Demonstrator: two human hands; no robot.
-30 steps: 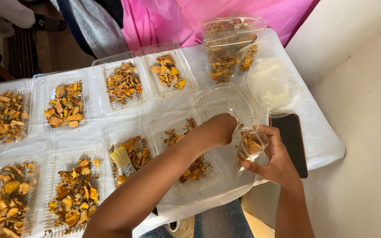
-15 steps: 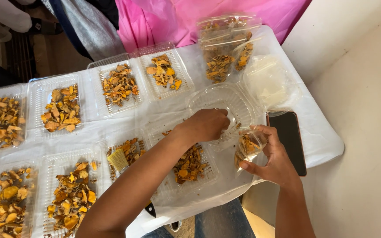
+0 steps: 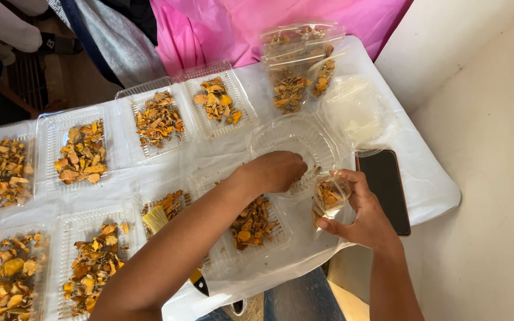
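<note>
Left hand [image 3: 276,171] reaches forward across the worktop [image 3: 429,190], palm down, fingers curled together inside the empty clear tray [image 3: 295,139]; cannot tell if that grip pinches anything. Right hand [image 3: 364,211] is raised just right of it, grip clamped on a small clear bag [image 3: 328,196] of orange chips. The bag's mouth sits beside the left fingertips. Phone [image 3: 388,187] lies right of the right hand. A filled tray [image 3: 254,223] is under the left wrist.

Right hand [image 3: 361,211] grips small bag [image 3: 328,196]; left hand [image 3: 278,171] over clear tray [image 3: 322,139].
</note>
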